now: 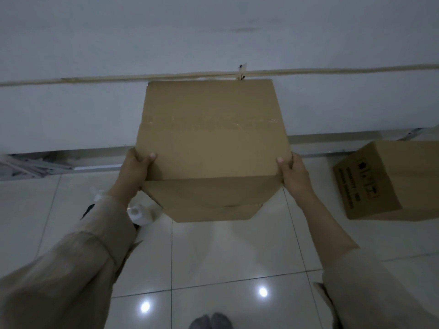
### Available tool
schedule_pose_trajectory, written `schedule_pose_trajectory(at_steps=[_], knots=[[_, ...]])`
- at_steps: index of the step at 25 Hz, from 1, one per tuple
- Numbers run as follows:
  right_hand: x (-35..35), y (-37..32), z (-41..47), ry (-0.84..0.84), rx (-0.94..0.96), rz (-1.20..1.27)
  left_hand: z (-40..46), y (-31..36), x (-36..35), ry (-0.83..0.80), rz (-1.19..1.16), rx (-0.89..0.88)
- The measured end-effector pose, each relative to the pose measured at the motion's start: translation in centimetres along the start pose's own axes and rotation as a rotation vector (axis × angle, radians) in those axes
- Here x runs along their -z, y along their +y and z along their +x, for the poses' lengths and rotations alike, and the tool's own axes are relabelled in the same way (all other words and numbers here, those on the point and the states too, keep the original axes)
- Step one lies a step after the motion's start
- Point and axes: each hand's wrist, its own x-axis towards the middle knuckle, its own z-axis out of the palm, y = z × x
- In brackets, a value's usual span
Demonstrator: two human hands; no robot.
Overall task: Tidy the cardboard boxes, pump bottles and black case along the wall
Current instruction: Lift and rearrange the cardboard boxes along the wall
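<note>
Squarely between them, the taped cardboard box [211, 148] is gripped by left hand [134, 169] and right hand [293, 172].

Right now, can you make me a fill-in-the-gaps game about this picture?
1. Both hands, left hand and right hand, hold a big cardboard ____.
2. A second box sits on the floor to the person's ____.
3. The floor is covered in shiny ____.
4. The white bottle stands by the ____ sleeve.

Missing words: box, right, tiles, left
</note>
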Motion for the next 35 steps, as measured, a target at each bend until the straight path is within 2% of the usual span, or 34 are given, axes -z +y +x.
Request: schedule_pose_trajectory(at_steps=[7,10,12,13,15,18,20,25,28,35], knots=[[-0.7,0.6,0.2,0.023,0.046,-0.053,0.6,-0.7,0.1,0.036,0.123,-0.032],[-0.4,0.2,0.3,-0.002,0.028,-0.043,0.0,1.3,-0.6,0.149,0.238,-0.075],[0.5,-0.5,0.5,0.010,0.029,-0.033,-1.2,3.4,-2.0,0.193,0.333,-0.309],[1.4,-0.8,0.5,0.026,0.027,-0.022,-2.0,4.8,-3.2,0.151,0.362,-0.452],[3.8,-1.0,0.8,0.041,0.054,-0.013,-3.8,7.9,-6.7,-0.018,0.358,-0.591],[9.5,-0.5,1.9,0.056,0.103,0.003,-7.2,12.1,-13.6,-0.242,0.348,-0.647],[14.4,0.5,2.9,0.082,0.111,0.021,-9.8,14.4,-18.6,-0.328,0.342,-0.681],[29.2,5.8,5.7,0.089,0.146,0.023,-16.8,19.6,-31.7,-0.326,0.390,-0.713],[37.3,10.2,7.6,0.097,0.105,-0.012,-20.7,20.9,-38.9,-0.341,0.436,-0.686],[47.2,18.8,13.7,0.080,0.027,0.003,-23.6,22.9,-53.2,-0.340,0.505,-0.669]])
